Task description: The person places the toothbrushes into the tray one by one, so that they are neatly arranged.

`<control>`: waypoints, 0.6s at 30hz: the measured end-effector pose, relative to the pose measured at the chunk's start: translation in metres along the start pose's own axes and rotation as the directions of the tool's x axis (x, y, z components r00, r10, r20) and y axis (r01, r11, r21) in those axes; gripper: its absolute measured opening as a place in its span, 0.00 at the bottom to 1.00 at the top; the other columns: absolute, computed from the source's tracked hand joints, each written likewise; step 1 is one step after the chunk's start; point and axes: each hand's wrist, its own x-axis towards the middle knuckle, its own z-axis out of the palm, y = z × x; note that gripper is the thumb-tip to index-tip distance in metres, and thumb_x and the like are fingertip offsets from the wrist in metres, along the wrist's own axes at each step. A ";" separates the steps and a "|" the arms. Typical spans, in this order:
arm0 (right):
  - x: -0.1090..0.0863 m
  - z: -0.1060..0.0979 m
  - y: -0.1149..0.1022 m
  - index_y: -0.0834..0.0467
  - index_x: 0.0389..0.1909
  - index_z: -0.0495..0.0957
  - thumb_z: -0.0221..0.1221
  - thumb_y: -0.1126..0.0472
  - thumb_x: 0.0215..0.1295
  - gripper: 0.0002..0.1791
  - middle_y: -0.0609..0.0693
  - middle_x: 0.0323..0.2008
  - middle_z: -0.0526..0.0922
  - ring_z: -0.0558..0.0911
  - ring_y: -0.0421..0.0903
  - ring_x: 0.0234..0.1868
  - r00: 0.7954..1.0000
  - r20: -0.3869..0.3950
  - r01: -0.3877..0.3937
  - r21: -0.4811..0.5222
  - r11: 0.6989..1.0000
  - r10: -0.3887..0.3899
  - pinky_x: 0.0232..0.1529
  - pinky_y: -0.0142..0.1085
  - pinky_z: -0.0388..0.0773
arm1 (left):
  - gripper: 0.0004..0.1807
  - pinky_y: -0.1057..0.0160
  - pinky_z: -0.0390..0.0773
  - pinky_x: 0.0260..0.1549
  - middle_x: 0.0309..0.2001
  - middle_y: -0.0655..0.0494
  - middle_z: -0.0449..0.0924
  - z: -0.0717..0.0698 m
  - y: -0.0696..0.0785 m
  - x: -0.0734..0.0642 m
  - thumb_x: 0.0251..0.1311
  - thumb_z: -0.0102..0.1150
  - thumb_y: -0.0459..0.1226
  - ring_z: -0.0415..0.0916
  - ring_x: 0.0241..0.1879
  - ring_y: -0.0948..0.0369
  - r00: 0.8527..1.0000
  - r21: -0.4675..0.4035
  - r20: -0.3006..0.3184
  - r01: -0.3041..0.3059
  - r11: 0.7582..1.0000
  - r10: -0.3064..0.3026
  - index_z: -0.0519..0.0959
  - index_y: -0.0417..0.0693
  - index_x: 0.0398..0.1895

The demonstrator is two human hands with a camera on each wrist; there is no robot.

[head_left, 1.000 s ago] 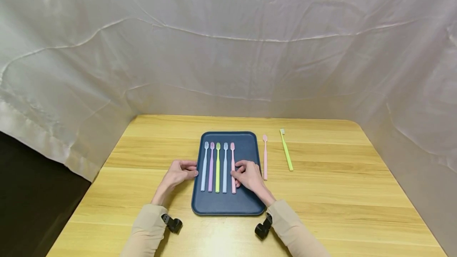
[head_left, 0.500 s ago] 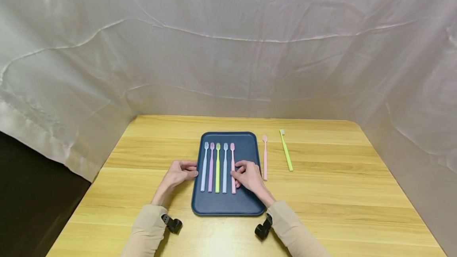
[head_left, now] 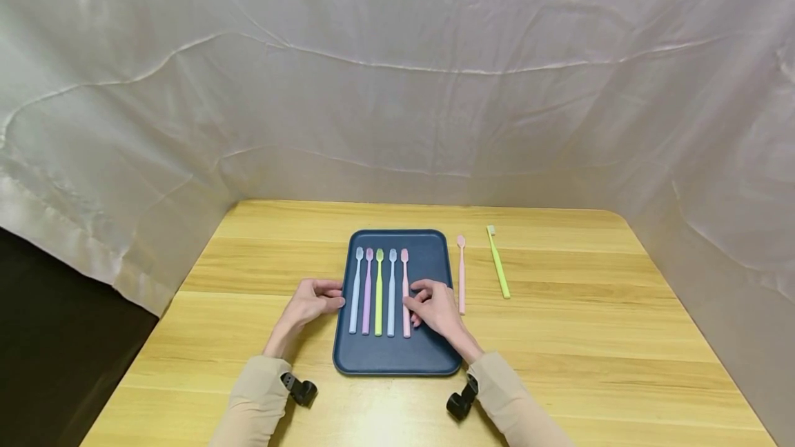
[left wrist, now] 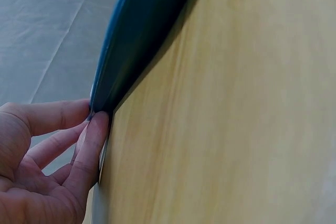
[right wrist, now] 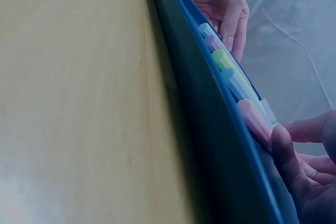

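Observation:
Five-coloured order aside, several toothbrushes lie side by side on a dark blue tray (head_left: 397, 359), heads toward the back: a light blue toothbrush (head_left: 355, 302), a purple toothbrush (head_left: 366, 305), a yellow-green toothbrush (head_left: 379, 305), a second light blue toothbrush (head_left: 391, 305) and a pink toothbrush (head_left: 406, 278). My right hand (head_left: 437, 309) holds the pink one lightly by its handle between thumb and index finger. At the tray's left rim, my left hand (head_left: 312, 300) rests its thumb and fingertips against the edge, as the left wrist view confirms.
Right of the tray, another pink toothbrush (head_left: 462, 281) lies close beside the rim. A yellow-green toothbrush (head_left: 499, 264) lies tilted farther right on the wooden table (head_left: 596, 336). Grey cloth (head_left: 397, 102) hangs around the back and sides.
My right hand has shifted very slightly to the right. The toothbrushes, the tray and my left hand look unmoved.

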 end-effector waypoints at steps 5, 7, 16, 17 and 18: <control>-0.004 -0.006 0.000 0.71 0.51 0.80 0.66 0.67 0.61 0.18 0.55 0.22 0.82 0.78 0.39 0.13 1.000 -0.007 -0.011 0.054 0.998 0.011 0.17 0.35 0.80 | 0.25 0.74 0.79 0.34 0.44 0.31 0.85 0.000 -0.001 0.000 0.55 0.66 0.26 0.80 0.35 0.66 1.000 0.011 0.004 -0.009 1.000 0.009 0.77 0.23 0.56; -0.005 -0.010 0.000 0.71 0.52 0.79 0.66 0.68 0.61 0.18 0.55 0.22 0.82 0.78 0.39 0.13 1.000 -0.015 -0.020 0.070 0.997 0.021 0.17 0.35 0.80 | 0.25 0.74 0.78 0.34 0.44 0.31 0.85 0.000 -0.002 0.001 0.55 0.66 0.26 0.79 0.35 0.66 1.000 0.016 0.002 -0.009 1.000 0.009 0.77 0.23 0.56; -0.014 -0.029 -0.002 0.70 0.52 0.79 0.67 0.68 0.62 0.19 0.57 0.25 0.82 0.78 0.41 0.15 0.997 -0.043 -0.061 0.138 0.989 0.067 0.18 0.36 0.80 | 0.25 0.74 0.80 0.34 0.45 0.28 0.83 0.000 -0.005 0.004 0.55 0.64 0.25 0.79 0.34 0.67 1.000 0.000 0.015 -0.006 1.000 0.006 0.76 0.21 0.57; -0.015 -0.031 -0.002 0.70 0.53 0.79 0.66 0.67 0.62 0.19 0.58 0.25 0.82 0.78 0.41 0.15 0.996 -0.046 -0.063 0.147 0.987 0.070 0.18 0.36 0.80 | 0.25 0.73 0.80 0.34 0.45 0.28 0.83 0.000 -0.004 0.003 0.56 0.64 0.25 0.79 0.34 0.67 1.000 -0.008 0.019 -0.007 1.000 0.007 0.75 0.21 0.57; -0.016 -0.033 -0.002 0.70 0.53 0.79 0.66 0.67 0.63 0.19 0.58 0.25 0.82 0.78 0.41 0.15 0.996 -0.048 -0.064 0.151 0.986 0.072 0.18 0.37 0.80 | 0.25 0.73 0.80 0.34 0.45 0.28 0.83 0.000 -0.003 0.002 0.55 0.64 0.25 0.79 0.34 0.67 1.000 -0.014 0.022 -0.008 1.000 0.009 0.75 0.21 0.57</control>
